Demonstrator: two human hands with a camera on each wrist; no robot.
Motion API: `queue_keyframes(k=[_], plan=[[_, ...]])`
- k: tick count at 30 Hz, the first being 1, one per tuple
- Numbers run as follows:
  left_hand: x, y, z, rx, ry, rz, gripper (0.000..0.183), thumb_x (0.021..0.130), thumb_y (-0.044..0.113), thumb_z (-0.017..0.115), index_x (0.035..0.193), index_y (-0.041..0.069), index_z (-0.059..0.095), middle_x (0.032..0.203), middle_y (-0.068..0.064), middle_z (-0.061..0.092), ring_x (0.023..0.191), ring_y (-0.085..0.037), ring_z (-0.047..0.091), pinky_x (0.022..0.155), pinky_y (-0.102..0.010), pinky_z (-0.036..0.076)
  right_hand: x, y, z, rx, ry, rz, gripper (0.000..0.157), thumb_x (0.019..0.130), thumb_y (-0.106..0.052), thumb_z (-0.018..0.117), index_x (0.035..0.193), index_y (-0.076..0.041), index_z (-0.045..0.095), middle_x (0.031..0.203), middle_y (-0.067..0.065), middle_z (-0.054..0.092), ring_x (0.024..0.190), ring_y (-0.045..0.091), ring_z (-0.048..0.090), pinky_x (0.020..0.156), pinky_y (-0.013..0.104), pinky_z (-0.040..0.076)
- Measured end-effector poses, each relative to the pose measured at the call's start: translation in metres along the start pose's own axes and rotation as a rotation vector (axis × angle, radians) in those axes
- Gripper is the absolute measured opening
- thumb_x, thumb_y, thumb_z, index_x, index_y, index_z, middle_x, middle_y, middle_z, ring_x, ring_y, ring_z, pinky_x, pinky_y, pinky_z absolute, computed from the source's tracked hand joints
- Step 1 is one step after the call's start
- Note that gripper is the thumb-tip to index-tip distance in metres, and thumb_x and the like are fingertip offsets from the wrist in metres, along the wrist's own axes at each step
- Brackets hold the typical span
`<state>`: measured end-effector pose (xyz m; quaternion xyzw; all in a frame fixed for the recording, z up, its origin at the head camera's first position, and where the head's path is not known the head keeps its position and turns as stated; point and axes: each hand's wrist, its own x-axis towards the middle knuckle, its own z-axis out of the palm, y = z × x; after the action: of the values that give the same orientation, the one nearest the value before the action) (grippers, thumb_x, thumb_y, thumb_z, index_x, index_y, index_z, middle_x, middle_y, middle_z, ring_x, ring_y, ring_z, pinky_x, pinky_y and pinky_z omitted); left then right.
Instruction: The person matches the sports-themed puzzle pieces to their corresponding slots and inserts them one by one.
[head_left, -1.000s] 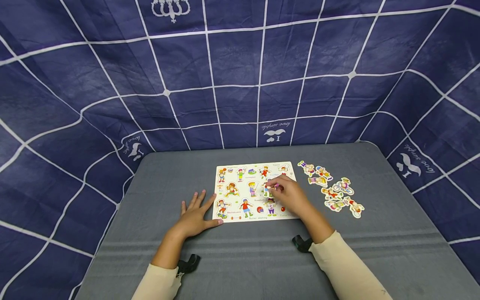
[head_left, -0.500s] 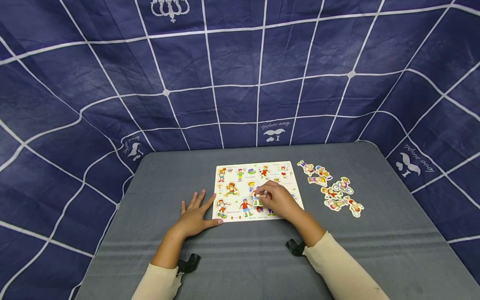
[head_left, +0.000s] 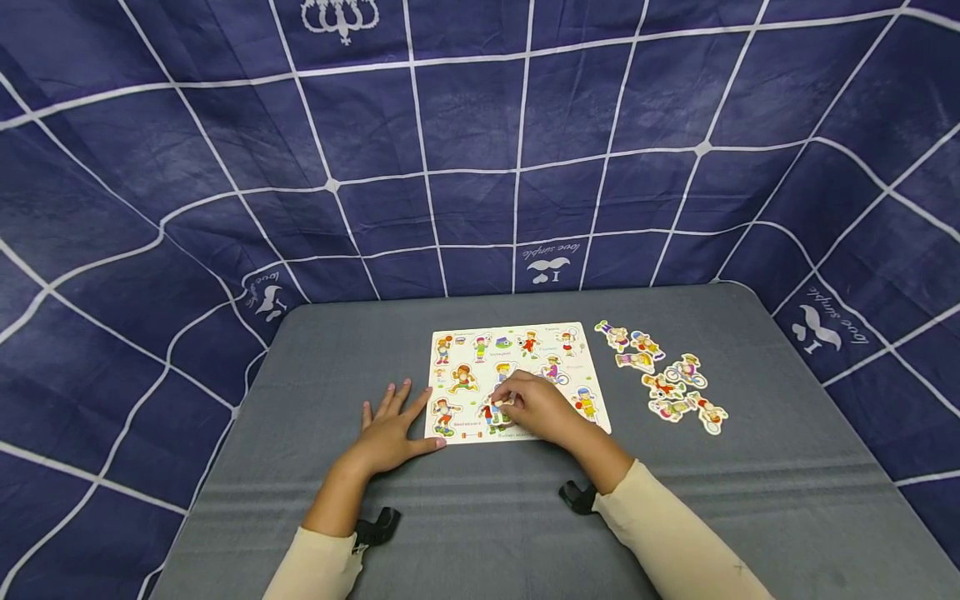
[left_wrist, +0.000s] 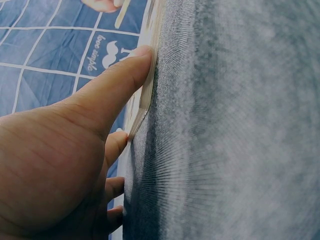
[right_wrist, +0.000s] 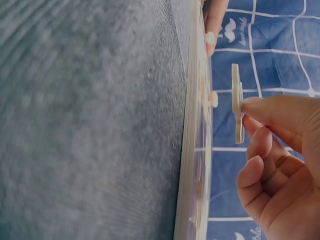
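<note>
A white puzzle board (head_left: 486,377) printed with sporting children lies on the grey-covered counter (head_left: 480,508), its small captions mostly too tiny to read; "Skateboard" can be made out near the lower left and "Roller skating" along the near edge. The navy grid-patterned cloth (head_left: 472,208) around the back and sides carries its own lettering — "love simple", with a moustache, a heart and a capital I — turned upside down on the far panel. A white crown motif (head_left: 341,18) shows at the top. The right hand (head_left: 534,406) pinches a puzzle piece (right_wrist: 237,100) between thumb and finger, the other fingers loosely curled; the right wrist view shows the piece apart from the board, above its surface. Together they cover part of the board's lower middle, so the figures beneath are partly hidden. The left hand (head_left: 386,437) lies with fingers straight and spread, gripping nothing, its thumb and a fingertip touching the board's left end. Whitish knobs (right_wrist: 214,99) stand up from the board. To its right, loose cut-out figures (head_left: 687,372) sit in two clusters, some touching, one a cyclist. Black devices (head_left: 378,527) are worn at both wrists, by the cream sleeves (head_left: 675,529).
</note>
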<state>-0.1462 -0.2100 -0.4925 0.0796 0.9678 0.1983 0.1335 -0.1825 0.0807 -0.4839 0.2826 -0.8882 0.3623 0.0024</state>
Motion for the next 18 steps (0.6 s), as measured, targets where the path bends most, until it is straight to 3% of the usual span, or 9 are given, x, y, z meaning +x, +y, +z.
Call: queue_keyframes(k=[12, 18], plan=[[0.0, 0.001, -0.002, 0.0, -0.005, -0.009, 0.098, 0.082, 0.069, 0.07, 0.161, 0.031, 0.027, 0.171, -0.015, 0.01, 0.158, -0.043, 0.0, 0.118, -0.076, -0.003, 0.006, 0.0, 0.007, -0.096, -0.089, -0.097, 0.011, 0.087, -0.009, 0.076, 0.097, -0.015, 0.074, 0.091, -0.004, 0.066, 0.074, 0.003, 0.053, 0.067, 0.02, 0.046], [-0.001, 0.001, -0.002, -0.007, -0.003, -0.005, 0.097, 0.083, 0.069, 0.07, 0.161, 0.031, 0.027, 0.171, -0.015, 0.01, 0.158, -0.043, -0.001, 0.118, -0.076, -0.004, 0.011, -0.001, 0.011, -0.151, -0.13, -0.106, 0.013, 0.086, -0.007, 0.076, 0.093, -0.018, 0.074, 0.087, -0.007, 0.063, 0.078, 0.004, 0.056, 0.071, 0.022, 0.048]])
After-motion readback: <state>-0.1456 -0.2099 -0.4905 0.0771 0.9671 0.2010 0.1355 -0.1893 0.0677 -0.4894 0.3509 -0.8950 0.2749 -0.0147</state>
